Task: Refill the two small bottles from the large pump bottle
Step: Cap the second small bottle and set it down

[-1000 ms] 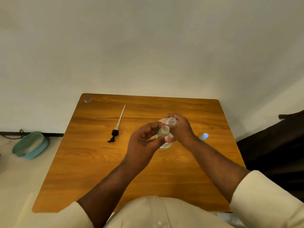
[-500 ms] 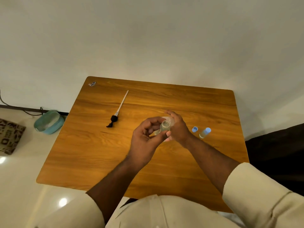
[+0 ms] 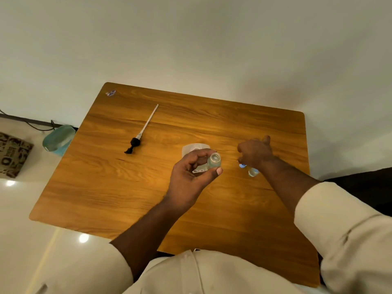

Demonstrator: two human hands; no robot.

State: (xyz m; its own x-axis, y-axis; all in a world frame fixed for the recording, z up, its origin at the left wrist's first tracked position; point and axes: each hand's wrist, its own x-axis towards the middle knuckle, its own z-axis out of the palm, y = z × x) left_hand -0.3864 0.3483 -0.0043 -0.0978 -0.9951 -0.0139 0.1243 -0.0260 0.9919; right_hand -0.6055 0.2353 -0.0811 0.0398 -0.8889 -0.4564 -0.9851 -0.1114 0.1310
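**Open little bottle in the left hand, right hand over by the blue cap**

So on my feed the left hand [image 3: 192, 177] is pinching one small bottle [image 3: 214, 160] between thumb and fingers, held up over the middle of the wooden table [image 3: 148, 187], mouth open and facing the camera. Right behind it the large bottle [image 3: 195, 150] stands on the table with its pump off, partly hidden by that hand. The pump head [image 3: 140, 132] with its long white tube lies well apart, toward the far left.

The right hand [image 3: 255, 152] is off to the right, fingers curled down over a blue cap [image 3: 242, 165]. I can't tell if it's actually gripping it. The second small bottle [image 3: 252, 172] sits just beside that cap, touching the wrist's edge in my view.

On the floor to the left I see a teal bowl [image 3: 58, 137] and a patterned bag [image 3: 12, 155].
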